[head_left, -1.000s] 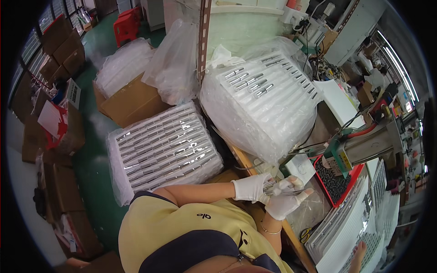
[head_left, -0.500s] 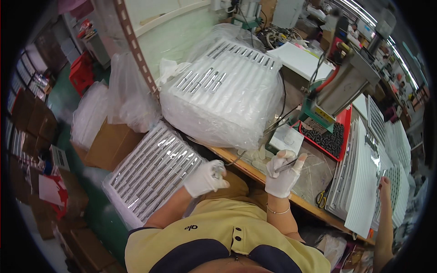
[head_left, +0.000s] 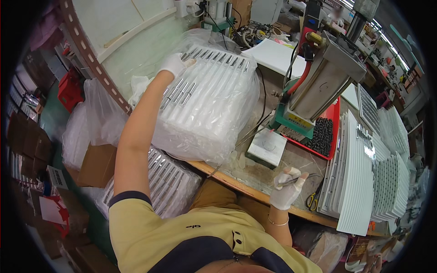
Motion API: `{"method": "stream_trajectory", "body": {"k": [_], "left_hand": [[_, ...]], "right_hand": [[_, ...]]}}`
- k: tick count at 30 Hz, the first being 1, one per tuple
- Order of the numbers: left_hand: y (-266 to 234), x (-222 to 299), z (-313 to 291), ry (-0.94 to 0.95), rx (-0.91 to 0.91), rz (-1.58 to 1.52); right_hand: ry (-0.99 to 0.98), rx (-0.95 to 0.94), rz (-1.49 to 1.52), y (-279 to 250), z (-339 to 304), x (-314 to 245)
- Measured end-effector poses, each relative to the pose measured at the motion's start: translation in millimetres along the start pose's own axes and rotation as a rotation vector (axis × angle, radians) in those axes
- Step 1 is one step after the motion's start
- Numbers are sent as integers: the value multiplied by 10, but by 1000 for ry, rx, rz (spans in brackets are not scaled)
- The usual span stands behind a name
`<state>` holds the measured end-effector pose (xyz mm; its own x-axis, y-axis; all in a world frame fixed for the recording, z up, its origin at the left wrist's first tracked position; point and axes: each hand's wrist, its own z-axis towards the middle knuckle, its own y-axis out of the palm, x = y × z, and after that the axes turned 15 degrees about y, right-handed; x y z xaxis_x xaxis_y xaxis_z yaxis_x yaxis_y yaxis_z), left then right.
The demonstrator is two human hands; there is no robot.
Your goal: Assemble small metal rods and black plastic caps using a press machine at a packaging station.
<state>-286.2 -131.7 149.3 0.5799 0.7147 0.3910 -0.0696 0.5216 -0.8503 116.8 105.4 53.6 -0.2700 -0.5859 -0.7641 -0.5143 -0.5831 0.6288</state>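
Observation:
My left hand (head_left: 176,66), in a white glove, reaches to the far left of a plastic-wrapped white ridged tray stack (head_left: 209,98). Its fingers close at a shiny metal tube (head_left: 185,57) there; the fingertips are partly hidden. Several more metal tubes (head_left: 183,93) lie in the grooves nearer me, and a row of them (head_left: 221,58) runs along the far edge. Over the bench's front edge, my gloved right hand (head_left: 287,190) is closed around a thin metal tool (head_left: 291,182), which resembles tweezers.
A green press with a metal cylinder (head_left: 321,75) stands beside a white block (head_left: 267,148) and a red tray (head_left: 336,123) of small black parts. Yellow-handled scissors (head_left: 312,201) and white ridged sheets (head_left: 357,182) lie right. Wrapped tubes (head_left: 170,182) sit below left.
My left hand has moved from in front of my body up and away to the far tray edge. My right hand still grips the thin tool. Another person's arm at right has withdrawn.

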Motion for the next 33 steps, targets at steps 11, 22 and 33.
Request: {"method": "stream_trajectory", "body": {"k": [11, 22, 33], "left_hand": [[732, 349, 752, -85, -299, 322], [740, 83, 824, -195, -233, 395], [659, 59, 484, 138, 79, 309]], "right_hand": [[-56, 59, 43, -280, 245, -200], [-44, 93, 26, -293, 338, -254], [-58, 87, 21, -356, 314, -304]]}}
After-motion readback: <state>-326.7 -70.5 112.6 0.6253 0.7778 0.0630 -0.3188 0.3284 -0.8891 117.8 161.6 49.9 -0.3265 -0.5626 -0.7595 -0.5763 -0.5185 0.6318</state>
